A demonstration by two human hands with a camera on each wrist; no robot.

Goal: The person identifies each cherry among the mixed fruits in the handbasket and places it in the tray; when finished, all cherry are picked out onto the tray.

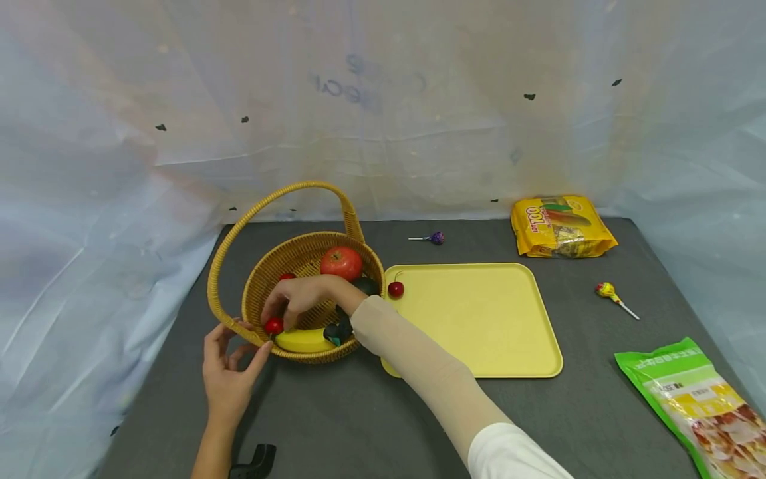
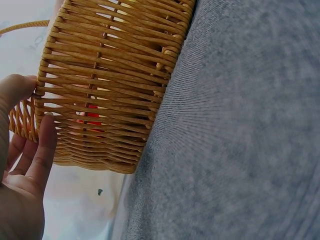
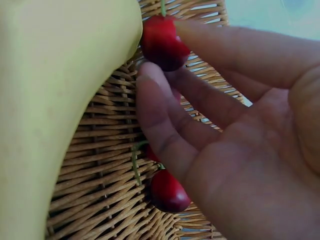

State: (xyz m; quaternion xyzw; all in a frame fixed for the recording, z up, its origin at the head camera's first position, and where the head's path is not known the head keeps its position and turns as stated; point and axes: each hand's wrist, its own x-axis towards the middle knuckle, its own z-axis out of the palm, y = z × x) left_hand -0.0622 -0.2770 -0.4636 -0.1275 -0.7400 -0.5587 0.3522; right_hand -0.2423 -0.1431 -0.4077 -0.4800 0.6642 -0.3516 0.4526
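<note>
The yellow snack bag [image 1: 561, 226] at about two o'clock on the bench [image 1: 359, 412] carries red print, upside down, that looks like "100". Faint mirrored lettering shows through the plastic sheet [image 1: 353, 83] at twelve o'clock, unreadable. The green bag [image 1: 697, 399] at four o'clock bears white characters too small to read.

Right hand [image 1: 302, 298] covers part of the basket [image 1: 251, 293] floor; dark fruit [image 1: 338, 330] under its wrist half hidden, kind unclear. In the right wrist view the banana [image 3: 55, 110] runs off the left edge, and a second cherry [image 3: 169, 191] sits partly behind the fingers [image 3: 160, 125]. Left hand [image 2: 22, 165] cut by the left wrist view's edge. Black object [image 1: 254, 462] near the left forearm cropped, unidentifiable.
</note>
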